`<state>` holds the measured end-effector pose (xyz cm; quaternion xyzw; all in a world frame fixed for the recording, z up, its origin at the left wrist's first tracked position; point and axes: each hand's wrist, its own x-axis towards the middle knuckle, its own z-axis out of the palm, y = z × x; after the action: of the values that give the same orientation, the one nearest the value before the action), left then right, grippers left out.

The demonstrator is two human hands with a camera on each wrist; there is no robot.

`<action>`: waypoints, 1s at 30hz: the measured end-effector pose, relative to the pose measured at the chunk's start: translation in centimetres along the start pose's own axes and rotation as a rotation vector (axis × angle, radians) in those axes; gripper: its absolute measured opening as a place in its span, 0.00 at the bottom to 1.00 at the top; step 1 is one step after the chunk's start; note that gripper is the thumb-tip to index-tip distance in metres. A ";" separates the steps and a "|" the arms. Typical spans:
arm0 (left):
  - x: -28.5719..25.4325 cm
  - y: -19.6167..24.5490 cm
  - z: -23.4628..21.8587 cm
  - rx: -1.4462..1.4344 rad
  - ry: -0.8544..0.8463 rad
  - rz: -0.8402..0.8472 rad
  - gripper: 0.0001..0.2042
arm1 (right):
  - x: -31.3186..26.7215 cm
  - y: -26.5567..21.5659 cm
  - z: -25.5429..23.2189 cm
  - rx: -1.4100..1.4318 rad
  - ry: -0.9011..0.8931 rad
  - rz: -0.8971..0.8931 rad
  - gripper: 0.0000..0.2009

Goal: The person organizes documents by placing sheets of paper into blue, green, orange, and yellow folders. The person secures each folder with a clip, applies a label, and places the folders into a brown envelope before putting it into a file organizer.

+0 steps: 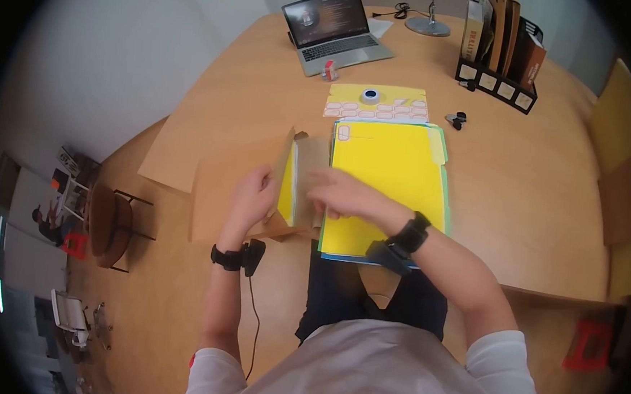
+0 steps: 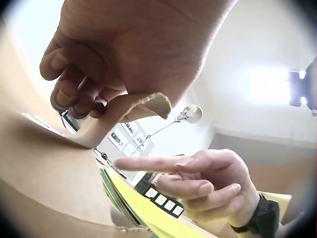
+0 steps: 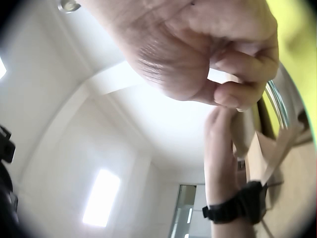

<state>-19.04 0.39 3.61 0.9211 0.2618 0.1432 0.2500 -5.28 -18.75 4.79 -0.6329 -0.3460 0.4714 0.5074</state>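
A large brown paper envelope (image 1: pixel 223 177) stands partly open at the table's front edge, with yellow and white sheets (image 1: pixel 288 188) inside. The left hand (image 1: pixel 255 197) holds its raised side; in the left wrist view, the curled fingers of the left hand (image 2: pixel 133 49) grip the torn-edged brown paper (image 2: pixel 111 116). Over the opening and the left edge of a yellow folder stack (image 1: pixel 388 187) is the right hand (image 1: pixel 344 195), slightly blurred. Its index finger (image 2: pixel 153 163) points out straight, the others loosely bent, with nothing seen in them. The right wrist view shows the right hand (image 3: pixel 198 54) close up.
Behind the folders lie a yellow label sheet (image 1: pixel 339 97) and a white round object (image 1: pixel 370 96). Farther back are a laptop (image 1: pixel 340 36), a lamp base (image 1: pixel 428 26) and a black file holder (image 1: pixel 496 85) with books. Black clips (image 1: pixel 457 120) lie at the right.
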 end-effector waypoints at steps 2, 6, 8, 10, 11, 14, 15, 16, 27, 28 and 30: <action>-0.2 -1.0 0.4 -0.059 0.016 -0.014 0.11 | -0.8 0.7 -3.8 -0.401 0.285 -0.166 0.23; -0.3 -1.1 0.0 -0.028 0.005 -0.024 0.10 | -4.6 1.0 -13.1 -1.065 0.788 0.084 0.37; 0.1 -1.6 0.4 0.003 0.043 0.019 0.09 | -5.3 2.5 -14.9 -1.112 0.813 0.231 0.42; 0.0 -1.1 0.2 0.080 -0.005 0.025 0.09 | -6.2 3.5 -15.5 -1.058 0.781 0.288 0.43; 0.1 -0.8 0.0 0.121 -0.027 0.028 0.10 | -6.5 3.9 -15.8 -1.030 0.765 0.314 0.43; -0.1 -2.6 1.7 0.093 0.077 0.206 0.10 | -6.8 5.9 -17.9 -0.825 0.762 0.289 0.44; 0.0 -3.1 2.0 0.026 0.039 0.201 0.11 | -6.8 6.9 -18.5 -0.767 0.800 0.224 0.41; 0.0 -3.4 2.2 -0.042 0.002 0.196 0.12 | -6.7 7.9 -19.0 -0.709 0.837 0.159 0.39; 0.4 -7.0 2.7 -0.545 -0.219 0.044 0.20 | -8.5 9.4 -19.9 -0.072 0.833 0.035 0.20; 0.5 -7.3 2.2 -0.535 -0.236 0.047 0.20 | -8.8 9.2 -19.8 -0.062 0.842 0.031 0.19; 0.7 -7.6 1.8 -0.526 -0.253 0.065 0.20 | -9.2 9.3 -19.8 -0.043 0.857 0.023 0.19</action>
<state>-20.91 5.67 -1.83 0.8431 0.1529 0.0980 0.5062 10.25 -35.74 -1.20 -0.7858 -0.1062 0.1642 0.5867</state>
